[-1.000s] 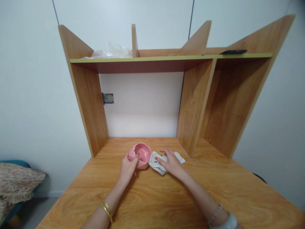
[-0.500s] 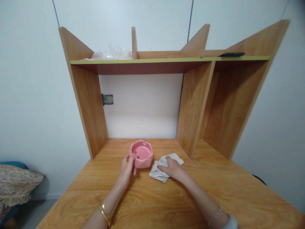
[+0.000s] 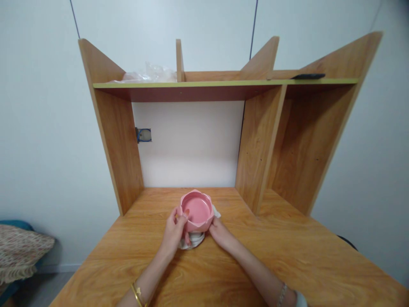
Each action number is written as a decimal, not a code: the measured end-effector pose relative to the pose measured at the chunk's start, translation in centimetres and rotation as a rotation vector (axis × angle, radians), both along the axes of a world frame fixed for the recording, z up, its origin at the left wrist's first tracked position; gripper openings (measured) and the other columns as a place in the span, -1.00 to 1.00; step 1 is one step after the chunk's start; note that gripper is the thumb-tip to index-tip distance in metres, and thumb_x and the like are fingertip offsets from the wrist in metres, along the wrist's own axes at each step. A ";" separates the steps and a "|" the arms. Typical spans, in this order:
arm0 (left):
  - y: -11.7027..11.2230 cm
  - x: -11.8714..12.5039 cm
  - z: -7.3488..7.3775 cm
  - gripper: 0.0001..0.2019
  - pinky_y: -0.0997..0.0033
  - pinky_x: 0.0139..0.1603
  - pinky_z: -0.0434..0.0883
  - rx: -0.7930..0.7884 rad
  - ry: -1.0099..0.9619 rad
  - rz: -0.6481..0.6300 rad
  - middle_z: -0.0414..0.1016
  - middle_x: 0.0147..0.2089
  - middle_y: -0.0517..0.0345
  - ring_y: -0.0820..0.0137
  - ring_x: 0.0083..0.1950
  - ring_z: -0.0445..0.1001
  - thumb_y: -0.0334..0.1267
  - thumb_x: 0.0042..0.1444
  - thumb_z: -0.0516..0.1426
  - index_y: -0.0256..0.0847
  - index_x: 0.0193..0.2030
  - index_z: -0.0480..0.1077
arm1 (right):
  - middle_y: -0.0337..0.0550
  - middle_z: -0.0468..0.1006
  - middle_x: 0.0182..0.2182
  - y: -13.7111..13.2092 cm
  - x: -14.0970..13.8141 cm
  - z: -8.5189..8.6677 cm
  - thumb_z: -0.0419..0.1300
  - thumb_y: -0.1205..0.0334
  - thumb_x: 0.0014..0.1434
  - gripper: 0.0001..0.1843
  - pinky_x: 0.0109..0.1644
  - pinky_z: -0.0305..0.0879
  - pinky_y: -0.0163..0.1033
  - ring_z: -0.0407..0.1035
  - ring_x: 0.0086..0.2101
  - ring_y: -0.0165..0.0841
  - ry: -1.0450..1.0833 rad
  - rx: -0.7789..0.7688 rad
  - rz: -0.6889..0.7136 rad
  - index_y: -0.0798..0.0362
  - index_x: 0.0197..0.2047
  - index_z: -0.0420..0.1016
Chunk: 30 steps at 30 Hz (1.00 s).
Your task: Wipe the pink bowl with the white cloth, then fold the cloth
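From where I stand, the pink bowl (image 3: 198, 208) sits pinched in the fingers of the left hand (image 3: 173, 231), which should hold it steady so the right hand (fingers mostly hidden, grip unclear) (image 3: 221, 234) can press the white cloth (image 3: 196, 240) evenly beneath them.

Pink bowl (image 3: 200, 208): glossy, thick-walled, showing a faceted outer wall, a rim rising in angular points, and a round, smooth basin. Opening is facing upward and tipping toward the viewer; the left hand (image 3: 173, 229) is gripping its left wall, thumb over the rim, while the right hand (image 3: 220, 232) is reaching in at its lower right. White cloth (image 3: 197, 240): crumpled, folding in soft layers, lying beneath the bowl, with one part showing below the front wall and a corner emerging at right. Bowl is hiding the cloth's middle.
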<state>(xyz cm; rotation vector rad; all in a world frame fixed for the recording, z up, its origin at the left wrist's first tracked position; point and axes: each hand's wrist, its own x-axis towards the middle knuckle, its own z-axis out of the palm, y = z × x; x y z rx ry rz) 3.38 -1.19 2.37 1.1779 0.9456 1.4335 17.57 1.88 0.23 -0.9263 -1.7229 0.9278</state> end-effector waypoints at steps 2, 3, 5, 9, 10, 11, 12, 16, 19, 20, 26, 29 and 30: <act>0.2 0.0 -0.1 -0.56 0.63 -0.83 0.08 -0.016 -0.007 0.029 0.30 -0.67 0.40 0.59 -0.84 0.17 0.11 -0.10 0.08 -0.20 -0.24 0.16 | -0.04 0.52 -0.27 0.8 1.1 0.1 -0.06 -0.01 0.09 -0.56 -0.14 0.31 -0.15 0.39 -0.23 -0.27 0.023 -0.006 -0.174 0.08 -0.12 0.41; 0.3 0.0 -0.3 -0.57 0.63 -0.83 0.09 -0.023 -0.013 0.040 0.31 -0.66 0.40 0.59 -0.84 0.17 0.10 -0.09 0.08 -0.20 -0.24 0.15 | -0.06 0.53 -0.36 1.1 1.6 0.2 -0.09 -0.04 0.11 -0.52 -0.25 0.35 -0.19 0.41 -0.33 -0.30 0.042 -0.033 -0.225 0.10 -0.09 0.39; 0.6 0.0 -0.6 -0.57 0.63 -0.82 0.10 -0.039 -0.026 0.058 0.32 -0.64 0.40 0.59 -0.84 0.18 0.10 -0.09 0.08 -0.19 -0.24 0.13 | -0.19 0.47 -0.57 1.3 2.3 0.8 -0.15 -0.08 0.12 -0.43 -0.49 0.32 -0.30 0.37 -0.56 -0.39 0.076 -0.111 -0.253 0.13 0.02 0.29; 1.1 -0.1 -1.2 -0.53 0.62 -0.82 0.12 -0.084 0.002 0.065 0.31 -0.68 0.41 0.56 -0.84 0.20 0.12 -0.14 0.10 -0.17 -0.23 0.10 | -0.43 0.29 -0.77 0.1 1.9 2.0 -0.14 -0.11 0.11 -0.32 -0.73 0.09 -0.44 0.16 -0.79 -0.51 0.069 -0.211 -0.203 0.16 0.18 0.01; 1.2 -0.1 -1.3 -0.51 0.62 -0.82 0.12 -0.093 0.022 0.051 0.30 -0.70 0.42 0.54 -0.84 0.21 0.14 -0.15 0.10 -0.17 -0.22 0.10 | -0.45 0.27 -0.78 -0.3 1.6 2.2 -0.11 -0.09 0.10 -0.32 -0.74 0.06 -0.45 0.13 -0.80 -0.51 0.042 -0.218 -0.187 0.15 0.18 -0.01; 1.2 0.0 -1.4 -0.49 0.61 -0.82 0.12 -0.097 0.043 0.037 0.27 -0.74 0.43 0.52 -0.84 0.21 0.16 -0.16 0.10 -0.18 -0.21 0.10 | -0.47 0.27 -0.78 -0.6 1.4 2.3 -0.07 -0.06 0.08 -0.33 -0.76 0.04 -0.46 0.12 -0.81 -0.51 0.009 -0.222 -0.174 0.14 0.17 -0.01; 1.3 0.0 -1.5 -0.46 0.61 -0.82 0.13 -0.095 0.064 0.019 0.25 -0.76 0.43 0.51 -0.84 0.21 0.17 -0.16 0.10 -0.18 -0.19 0.10 | -0.48 0.26 -0.79 -1.0 1.2 2.5 -0.04 -0.02 0.07 -0.36 -0.77 0.03 -0.45 0.11 -0.82 -0.51 -0.027 -0.227 -0.164 0.13 0.15 0.03; 1.1 0.4 -1.6 -0.34 0.58 -0.81 0.14 -0.057 0.136 -0.064 0.24 -0.75 0.44 0.48 -0.83 0.24 0.19 -0.17 0.10 -0.22 -0.05 0.06 | -0.47 0.24 -0.81 -1.4 1.2 3.0 -0.05 0.22 0.00 -0.51 -0.76 0.03 -0.45 0.10 -0.82 -0.51 -0.117 -0.198 -0.179 0.13 0.04 0.20; 0.8 0.3 -1.4 -0.31 0.57 -0.80 0.10 -0.018 0.200 -0.098 0.27 -0.72 0.41 0.50 -0.82 0.21 0.20 -0.12 0.06 -0.25 0.04 0.05 | -0.44 0.21 -0.82 -0.9 2.5 3.8 -0.11 0.30 -0.02 -0.54 -0.73 0.03 -0.43 0.13 -0.79 -0.48 -0.178 -0.151 -0.255 0.17 -0.04 0.30; 0.7 0.1 -1.3 -0.33 0.58 -0.80 0.07 0.006 0.220 -0.075 0.28 -0.71 0.38 0.52 -0.83 0.17 0.20 -0.09 0.03 -0.26 0.03 0.10 | -0.42 0.21 -0.82 -0.7 3.1 4.0 -0.12 0.30 -0.01 -0.56 -0.71 0.04 -0.42 0.16 -0.77 -0.47 -0.210 -0.146 -0.291 0.18 -0.07 0.34; 0.7 -0.6 -1.1 -0.46 0.53 -0.66 0.14 0.169 0.313 0.142 0.41 -0.59 0.15 0.53 -0.72 0.17 0.16 0.07 -0.13 -0.30 -0.37 0.39 | -0.18 0.50 -0.54 1.2 8.0 4.2 -0.10 0.33 0.05 -0.51 -0.40 0.23 -0.34 0.39 -0.49 -0.35 -0.452 -0.073 -0.647 0.16 0.08 0.21; 0.7 -0.7 -1.2 -0.49 0.47 -0.41 0.25 0.242 0.394 0.153 0.40 -0.61 0.13 0.39 -0.52 0.34 0.10 0.11 -0.15 -0.28 -0.42 0.41 | -0.06 0.50 -0.21 1.9 9.9 3.2 -0.07 0.35 0.05 -0.47 -0.18 0.21 -0.29 0.38 -0.22 -0.27 -0.575 -0.015 -0.787 0.11 0.14 0.13; 0.6 -0.7 -1.2 -0.51 0.45 -0.36 0.26 0.263 0.435 0.152 0.40 -0.59 0.13 0.37 -0.47 0.37 0.08 0.11 -0.14 -0.26 -0.43 0.41 | -0.04 0.49 -0.16 2.0 10.4 2.9 -0.07 0.35 0.06 -0.47 -0.15 0.20 -0.27 0.37 -0.17 -0.25 -0.616 -0.023 -0.806 0.10 0.15 0.13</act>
